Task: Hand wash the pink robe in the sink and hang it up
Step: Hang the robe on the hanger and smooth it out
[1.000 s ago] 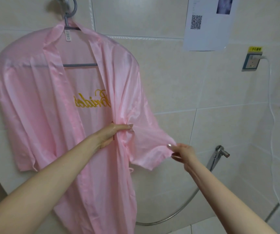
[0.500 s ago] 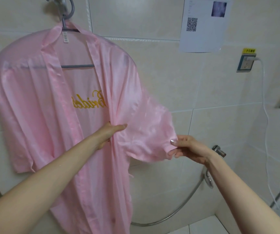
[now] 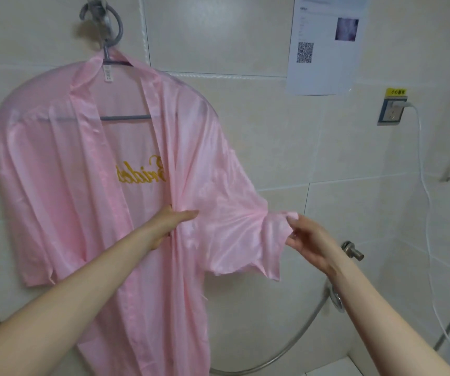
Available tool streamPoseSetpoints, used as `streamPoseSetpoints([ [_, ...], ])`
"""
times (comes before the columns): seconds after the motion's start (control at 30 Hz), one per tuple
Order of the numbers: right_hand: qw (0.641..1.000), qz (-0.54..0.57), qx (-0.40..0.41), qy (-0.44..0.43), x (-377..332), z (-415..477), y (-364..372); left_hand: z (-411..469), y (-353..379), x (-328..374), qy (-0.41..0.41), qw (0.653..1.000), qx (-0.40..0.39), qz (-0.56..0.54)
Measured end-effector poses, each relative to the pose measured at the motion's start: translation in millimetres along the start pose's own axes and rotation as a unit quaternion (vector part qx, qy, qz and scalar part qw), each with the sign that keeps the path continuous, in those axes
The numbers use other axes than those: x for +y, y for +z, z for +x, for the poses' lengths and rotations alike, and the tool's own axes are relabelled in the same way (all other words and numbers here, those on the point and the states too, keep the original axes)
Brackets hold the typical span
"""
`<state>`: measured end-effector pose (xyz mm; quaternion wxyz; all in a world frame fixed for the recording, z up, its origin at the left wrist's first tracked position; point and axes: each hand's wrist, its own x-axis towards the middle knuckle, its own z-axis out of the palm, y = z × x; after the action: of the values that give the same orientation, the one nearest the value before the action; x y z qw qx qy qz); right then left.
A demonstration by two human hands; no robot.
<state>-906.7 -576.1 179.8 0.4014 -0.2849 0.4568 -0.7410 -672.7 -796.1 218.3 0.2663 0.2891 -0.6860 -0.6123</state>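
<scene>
The pink robe (image 3: 63, 185) hangs on a grey hanger (image 3: 122, 117) from a wall hook (image 3: 101, 19), gold lettering showing through its back. My left hand (image 3: 171, 222) holds the robe's front edge at the waist, thumb hidden behind the cloth. My right hand (image 3: 306, 240) pinches the hem of the right sleeve and holds the sleeve stretched out sideways from the robe. The cloth between both hands is pulled taut and creased.
Beige tiled wall behind. A paper sheet with a QR code (image 3: 327, 44) is stuck at upper right. A wall socket (image 3: 392, 111) with a white cable is on the right. A metal valve (image 3: 351, 249) and a shower hose (image 3: 294, 346) sit below my right arm.
My right hand has drawn the sleeve hem further out to the right and slightly up, spreading the sleeve. My left hand keeps its hold on the front edge. The view has tilted a little.
</scene>
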Motion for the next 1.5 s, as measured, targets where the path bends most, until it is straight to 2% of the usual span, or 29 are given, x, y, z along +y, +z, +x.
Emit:
streamPoseSetpoints([
  [0.03, 0.999, -0.005, 0.041, -0.015, 1, 0, -3, -2, 0, 0, 0.003, 1.0, -0.003, -0.003],
  [0.07, 0.999, 0.017, 0.027, -0.01, 1, -2, -5, -4, 0, 1, 0.005, 1.0, -0.008, -0.007],
  [0.13, 0.991, 0.046, -0.12, 0.03, 1, -11, -9, -6, 0, 2, 0.01, 1.0, -0.023, -0.01],
  [0.17, 0.986, 0.024, -0.158, 0.043, 0, -17, -8, -7, -2, 3, 0.014, 1.0, -0.026, -0.01],
  [0.23, 0.993, -0.058, -0.094, 0.041, 3, -7, -9, -3, -7, 1, 0.016, 1.0, -0.003, -0.023],
  [0.3, 0.995, -0.074, 0.065, -0.004, 3, 0, -16, -1, -11, -1, 0.011, 0.998, 0.038, -0.04],
  [0.33, 0.998, -0.033, 0.061, -0.008, 0, -1, -20, -1, -13, -1, 0.01, 0.997, 0.057, -0.044],
  [0.4, 0.998, 0.024, -0.047, 0.015, -9, -12, -15, -1, -16, -2, 0.011, 0.995, 0.086, -0.049],
  [0.47, 0.994, 0.016, -0.106, 0.034, -13, -23, -12, 0, -21, -3, 0.009, 0.993, 0.106, -0.056],
  [0.5, 0.995, -0.002, -0.088, 0.04, -12, -17, -16, 0, -23, -4, 0.009, 0.992, 0.114, -0.061],
  [0.57, 0.999, 0.0, 0.032, 0.038, -8, -6, -24, 0, -27, -5, 0.009, 0.99, 0.123, -0.068],
  [0.6, 0.998, 0.012, 0.036, 0.044, -7, -4, -29, -1, -27, -5, 0.01, 0.99, 0.126, -0.067],
  [0.73, 0.985, -0.072, -0.139, 0.078, -15, -28, -28, -3, -28, -6, 0.019, 0.991, 0.125, -0.052],
  [0.77, 0.982, -0.101, -0.132, 0.086, -14, -25, -30, -4, -30, -6, 0.021, 0.99, 0.132, -0.049],
  [0.83, 0.98, -0.184, 0.014, 0.075, -10, -15, -35, -5, -33, -6, 0.026, 0.989, 0.143, -0.034],
  [0.87, 0.98, -0.184, 0.048, 0.064, -10, -14, -39, -7, -34, -6, 0.03, 0.989, 0.142, -0.028],
  [0.9, 0.982, -0.171, 0.034, 0.065, -11, -14, -40, -9, -36, -7, 0.033, 0.99, 0.138, -0.023],
  [0.97, 0.985, -0.124, -0.082, 0.087, -18, -25, -42, -13, -40, -10, 0.047, 0.991, 0.126, -0.015],
  [1.0, 0.982, -0.131, -0.098, 0.094, -19, -28, -40, -14, -44, -13, 0.052, 0.991, 0.126, -0.005],
  [1.03, 0.978, -0.17, -0.076, 0.093, -17, -23, -40, -15, -47, -15, 0.056, 0.99, 0.13, 0.011],
  [1.1, 0.966, -0.247, 0.059, 0.052, -10, -12, -41, -17, -53, -19, 0.064, 0.987, 0.142, 0.035],
  [1.13, 0.966, -0.238, 0.085, 0.046, -10, -11, -42, -18, -54, -20, 0.068, 0.986, 0.145, 0.042],
  [1.17, 0.975, -0.205, 0.071, 0.053, -11, -12, -37, -19, -56, -22, 0.073, 0.985, 0.147, 0.049],
  [1.23, 0.986, -0.143, -0.031, 0.083, -16, -21, -32, -20, -57, -24, 0.087, 0.983, 0.148, 0.067],
  [1.27, 0.986, -0.142, -0.035, 0.085, -19, -24, -30, -22, -58, -25, 0.092, 0.982, 0.149, 0.076],
  [1.33, 0.981, -0.169, 0.068, 0.061, -18, -17, -31, -22, -61, -27, 0.092, 0.978, 0.167, 0.089],
  [1.37, 0.976, -0.162, 0.142, 0.043, -15, -13, -36, -22, -64, -29, 0.088, 0.976, 0.179, 0.091],
  [1.4, 0.975, -0.131, 0.176, 0.044, -13, -11, -40, -22, -67, -30, 0.084, 0.975, 0.187, 0.089],
  [1.5, 0.976, -0.054, 0.198, 0.067, -7, -14, -47, -22, -72, -32, 0.072, 0.977, 0.182, 0.083],
])
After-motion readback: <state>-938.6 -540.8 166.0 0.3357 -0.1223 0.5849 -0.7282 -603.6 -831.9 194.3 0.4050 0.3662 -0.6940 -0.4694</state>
